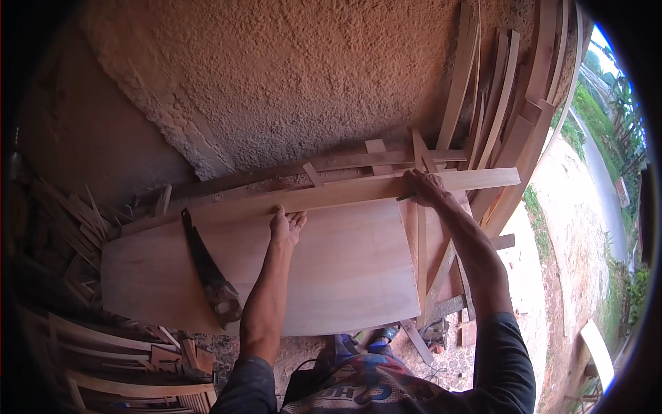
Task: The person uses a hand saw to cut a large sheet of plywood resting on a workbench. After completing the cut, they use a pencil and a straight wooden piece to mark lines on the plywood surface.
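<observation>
A long pale wooden plank (345,194) lies across the far side of a broad sheet of plywood (345,269). My left hand (286,226) is palm up at the plank's near edge; its thumb touches the wood, while the other fingers stay apart and loosely bent. Farther right, my right hand (424,188) rests over the plank with its fingers closed. A thin dark pencil-like stick (405,198) pokes out from that hand, its kind hard to make out. To the left of my left forearm, a handsaw (205,269) lies on the plywood, handle toward me.
Narrow offcuts (378,157) lie behind the plank, along a rough wall (276,83). Tall boards (500,103) lean at the far right. Scrap wood (72,221) is piled left, with curved wooden pieces (117,334) at lower left. Below the plywood show my feet (383,336).
</observation>
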The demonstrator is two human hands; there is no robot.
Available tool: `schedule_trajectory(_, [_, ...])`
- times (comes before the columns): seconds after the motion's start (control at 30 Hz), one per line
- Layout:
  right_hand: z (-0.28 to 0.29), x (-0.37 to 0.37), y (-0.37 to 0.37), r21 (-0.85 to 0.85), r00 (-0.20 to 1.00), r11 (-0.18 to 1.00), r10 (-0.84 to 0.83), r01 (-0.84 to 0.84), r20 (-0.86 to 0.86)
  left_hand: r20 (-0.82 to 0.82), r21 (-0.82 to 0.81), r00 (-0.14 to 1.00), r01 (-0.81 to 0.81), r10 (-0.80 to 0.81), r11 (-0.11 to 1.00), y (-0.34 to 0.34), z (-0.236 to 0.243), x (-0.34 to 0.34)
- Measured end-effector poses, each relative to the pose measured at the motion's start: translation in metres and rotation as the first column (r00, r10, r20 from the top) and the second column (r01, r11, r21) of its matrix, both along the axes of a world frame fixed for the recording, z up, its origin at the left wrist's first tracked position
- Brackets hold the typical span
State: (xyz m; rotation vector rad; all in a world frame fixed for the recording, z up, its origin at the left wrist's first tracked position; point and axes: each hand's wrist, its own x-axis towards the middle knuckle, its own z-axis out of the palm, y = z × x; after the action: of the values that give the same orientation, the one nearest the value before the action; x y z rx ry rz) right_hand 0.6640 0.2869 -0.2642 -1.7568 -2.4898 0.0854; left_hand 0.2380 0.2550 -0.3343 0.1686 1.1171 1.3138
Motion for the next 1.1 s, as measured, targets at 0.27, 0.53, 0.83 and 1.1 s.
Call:
schedule_trajectory(0.27, [-0.025,-0.002,0.044,-0.090,0.995,0.992,0.093,-0.089,0.035,-0.174,-0.127,0.968,0.161,-0.181,0.979,0.006,-0.060,-0.038])
schedule_trajectory(0.53, [-0.021,-0.013,0.052,-0.259,0.994,0.963,0.096,-0.078,0.058,-0.976,-0.200,0.011,0.365,-0.219,0.909,-0.003,-0.006,-0.009])
schedule_trajectory(0.83, [-0.039,-0.040,0.062,-0.187,0.997,0.980,0.074,-0.072,0.008,-0.872,-0.277,-0.478,0.662,0.108,0.697,0.033,0.017,-0.003])
schedule_trajectory(1.1, [-0.032,-0.050,0.079,-0.312,1.000,0.950,0.012,-0.004,0.024,-0.861,-0.398,-0.508,0.645,-0.023,0.652,0.045,0.027,-0.011])
